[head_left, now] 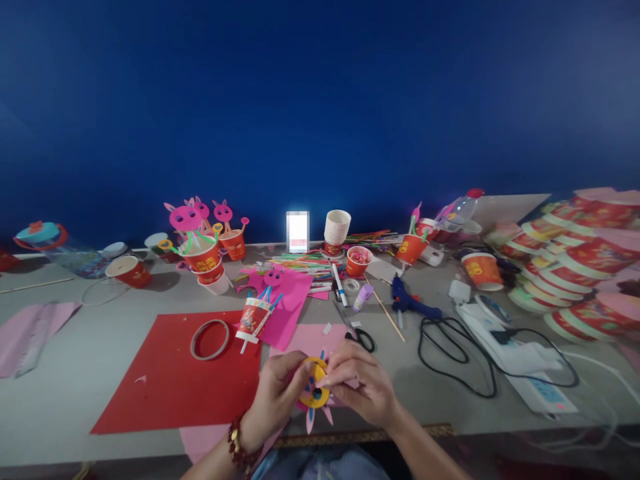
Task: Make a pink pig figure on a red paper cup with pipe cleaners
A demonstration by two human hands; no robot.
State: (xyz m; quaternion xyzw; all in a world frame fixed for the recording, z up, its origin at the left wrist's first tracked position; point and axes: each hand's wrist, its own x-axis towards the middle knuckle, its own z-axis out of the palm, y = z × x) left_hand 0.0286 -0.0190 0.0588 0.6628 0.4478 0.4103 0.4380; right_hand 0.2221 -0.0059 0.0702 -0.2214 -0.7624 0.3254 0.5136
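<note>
Low over the table's front edge, my left hand (281, 389) grips a yellow paper face (314, 395) by its left side, thumb on top. Blue and pink pointed pieces stick out around the face. My right hand (361, 381) is closed in a pinch at the face's right side; a small pink piece seems to sit at its fingertips, though it is partly hidden. Black-handled scissors (361, 339) lie just beyond my right hand. Beyond the left hand a decorated paper cup (254, 319) with a pink paper animal head (274, 277) rests on pink paper.
Red paper (165, 373) with a tape roll (210, 340) lies at left. A blue glue gun (413, 299), its black cord and a white power strip (540, 393) occupy the right, beside stacked paper cups (565, 257). Finished cups (207, 263) stand at the back.
</note>
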